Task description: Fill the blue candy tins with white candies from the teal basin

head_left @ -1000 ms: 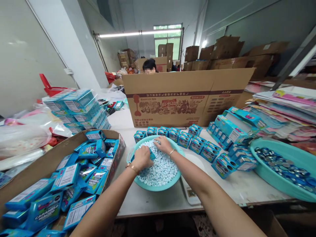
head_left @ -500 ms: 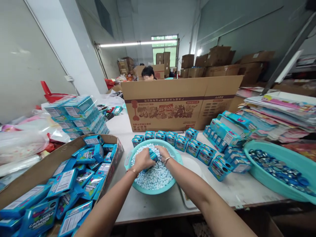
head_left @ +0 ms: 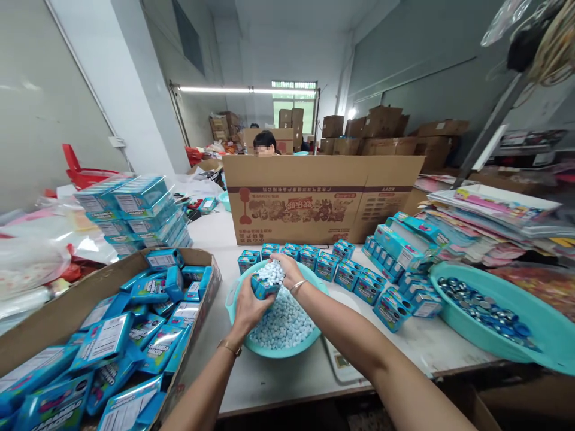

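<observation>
My left hand (head_left: 250, 306) is closed around a small blue box (head_left: 264, 287), holding it over a turquoise basin (head_left: 279, 353). The basin is filled with small pale-blue candies (head_left: 283, 323). Against the top of the box, my right hand (head_left: 288, 272) is cupped round a handful of the same candies (head_left: 272, 273), which are heaped over the box's top. Its fingertips are partly hidden behind the heap. Behind the basin, several similar blue boxes (head_left: 345, 274) stand in a curved row.
On the left, an open carton (head_left: 211, 287) holds many blue boxes, with wrapped stacks (head_left: 139, 203) behind it. A large cardboard sheet (head_left: 291, 170) stands across the table. To the right are a turquoise tub (head_left: 485, 335) of shiny blue pieces and a white scale (head_left: 344, 371). Another person (head_left: 265, 142) is beyond.
Both hands have come up out of the candies. The blue box is now raised and more upright, and my right hand has brought a handful of candies to its top. The view has shifted slightly.
</observation>
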Motion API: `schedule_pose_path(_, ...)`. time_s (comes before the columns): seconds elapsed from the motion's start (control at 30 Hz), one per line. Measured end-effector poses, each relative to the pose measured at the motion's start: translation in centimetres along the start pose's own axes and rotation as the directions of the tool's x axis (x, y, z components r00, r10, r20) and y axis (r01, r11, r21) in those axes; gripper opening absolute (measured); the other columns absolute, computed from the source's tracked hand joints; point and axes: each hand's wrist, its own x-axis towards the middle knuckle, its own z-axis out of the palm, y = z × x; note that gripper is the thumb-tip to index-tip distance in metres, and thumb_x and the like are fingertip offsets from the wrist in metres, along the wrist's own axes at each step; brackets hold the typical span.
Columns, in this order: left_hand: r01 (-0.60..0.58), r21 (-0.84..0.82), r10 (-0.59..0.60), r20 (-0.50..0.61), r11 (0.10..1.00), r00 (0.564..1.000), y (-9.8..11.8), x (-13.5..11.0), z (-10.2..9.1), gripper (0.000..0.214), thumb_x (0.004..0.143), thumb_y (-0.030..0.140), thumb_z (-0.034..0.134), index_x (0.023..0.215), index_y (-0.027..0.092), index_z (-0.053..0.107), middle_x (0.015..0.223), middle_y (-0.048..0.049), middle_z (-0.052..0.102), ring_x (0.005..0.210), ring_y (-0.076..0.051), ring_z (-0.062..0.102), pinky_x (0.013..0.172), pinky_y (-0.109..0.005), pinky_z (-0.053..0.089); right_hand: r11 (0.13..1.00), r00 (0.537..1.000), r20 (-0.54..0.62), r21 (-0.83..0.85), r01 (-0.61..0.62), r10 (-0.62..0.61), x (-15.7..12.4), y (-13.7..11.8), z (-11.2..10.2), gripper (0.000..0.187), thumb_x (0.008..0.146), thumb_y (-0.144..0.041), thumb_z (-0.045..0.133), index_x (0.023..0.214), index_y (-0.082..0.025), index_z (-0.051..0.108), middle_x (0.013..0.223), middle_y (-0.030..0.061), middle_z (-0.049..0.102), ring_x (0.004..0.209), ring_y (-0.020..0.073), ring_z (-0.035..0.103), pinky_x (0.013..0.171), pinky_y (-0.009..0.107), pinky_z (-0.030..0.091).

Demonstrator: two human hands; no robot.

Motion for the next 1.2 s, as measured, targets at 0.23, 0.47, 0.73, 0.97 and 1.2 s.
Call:
schedule_pose_path(0.23, -0.024, 0.072, 0.020, 0.051, 0.997, 0.999, 0.4, 0.4, -0.1, 0.070, 0.063, 0.031, 0.073, 0.126, 0.014, 0.049, 0.122, -0.0123, 0.062, 0.115, -0.029, 0.060, 0.099, -0.042, 0.046, 1.000, 1.000, 0.026, 0.003, -0.010, 0.010, -0.9, 0.0, -0.3, 0.018, 0.065, -0.023, 0.073, 0.064, -0.019, 0.055, 0.055, -0.0012, 0.062, 0.054, 0.0148, 0.060, 0.059, 0.027, 0.050)
schedule_pose_path(0.47, -0.030, 0.114, 0.019, 0.099, 0.993, 0.995, 1.0, 0.9, -0.3, 0.068, 0.062, 0.031, 0.075, 0.124, 0.017, 0.051, 0.112, -0.0081, 0.067, 0.103, -0.027, 0.064, 0.088, -0.037, 0.049, 0.999, 0.998, 0.051, -0.031, 0.038, -0.036, -1.6, -0.3, -1.1, 0.018, 0.067, -0.029, 0.073, 0.063, -0.019, 0.059, 0.058, -0.0005, 0.063, 0.058, 0.0144, 0.060, 0.062, 0.027, 0.049)
schedule_pose_path(0.73, -0.039, 0.137, 0.024, 0.107, 0.990, 0.994, 1.6, 0.4, -0.3, 0.066, 0.063, 0.035, 0.074, 0.123, 0.018, 0.052, 0.108, -0.0077, 0.068, 0.100, -0.027, 0.065, 0.087, -0.038, 0.049, 0.987, 0.992, 0.092, -0.128, 0.095, -0.084, -2.3, 0.2, -2.0, 0.026, 0.072, -0.042, 0.072, 0.065, -0.018, 0.064, 0.066, 0.0035, 0.069, 0.073, 0.0193, 0.066, 0.077, 0.031, 0.050)
schedule_pose_path(0.97, -0.035, 0.157, 0.015, 0.130, 0.987, 0.991, 1.8, 0.2, -0.3, 0.070, 0.062, 0.030, 0.075, 0.126, 0.016, 0.050, 0.117, -0.0106, 0.067, 0.108, -0.029, 0.064, 0.092, -0.039, 0.048, 0.977, 0.988, 0.072, -0.160, 0.144, -0.134, -3.0, 0.1, -2.2, 0.044, 0.077, -0.061, 0.065, 0.068, -0.018, 0.067, 0.072, 0.0069, 0.072, 0.078, 0.0217, 0.068, 0.087, 0.036, 0.050)
schedule_pose_path(1.2, -0.055, 0.109, 0.036, 0.168, 0.993, 0.985, 1.1, -0.2, -0.2, 0.070, 0.063, 0.029, 0.075, 0.127, 0.018, 0.049, 0.120, -0.0088, 0.066, 0.111, -0.027, 0.063, 0.094, -0.037, 0.048, 0.972, 0.977, 0.173, -0.176, 0.156, -0.125, -3.8, 0.4, -2.1, 0.045, 0.078, -0.062, 0.063, 0.075, -0.018, 0.068, 0.081, 0.0081, 0.073, 0.087, 0.0223, 0.068, 0.086, 0.034, 0.048)
